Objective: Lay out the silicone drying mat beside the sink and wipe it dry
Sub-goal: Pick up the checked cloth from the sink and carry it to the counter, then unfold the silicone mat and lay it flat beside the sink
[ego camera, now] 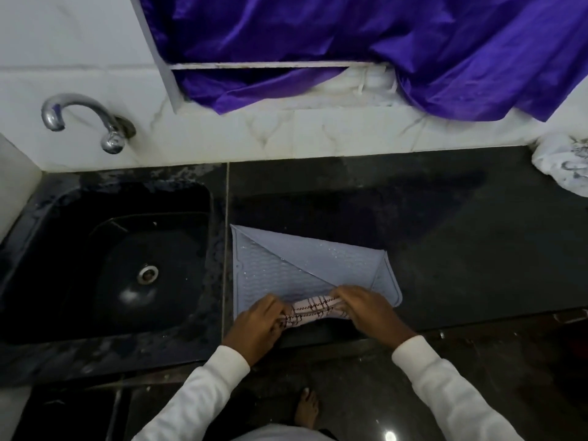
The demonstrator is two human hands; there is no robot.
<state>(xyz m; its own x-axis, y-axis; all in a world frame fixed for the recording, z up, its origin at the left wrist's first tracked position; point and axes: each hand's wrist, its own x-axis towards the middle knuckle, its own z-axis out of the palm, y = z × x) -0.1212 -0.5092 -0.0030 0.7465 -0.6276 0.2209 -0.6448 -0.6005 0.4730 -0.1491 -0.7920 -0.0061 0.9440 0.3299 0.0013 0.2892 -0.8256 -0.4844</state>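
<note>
Beside the sink [105, 249], on the dark counter [445, 233], lies the grey silicone drying mat [280, 265], not yet flat: one part is folded over on a diagonal, its crease running from the far left corner toward the near right. Both hands work at its near edge, holding a checked cloth [315, 308] stretched between them. Left hand [254, 326] grips one end with curled fingers; right hand [366, 310] pinches the other. The mat stretches away from both hands, so wiping would run forward, and the fold probably needs opening first.
</note>
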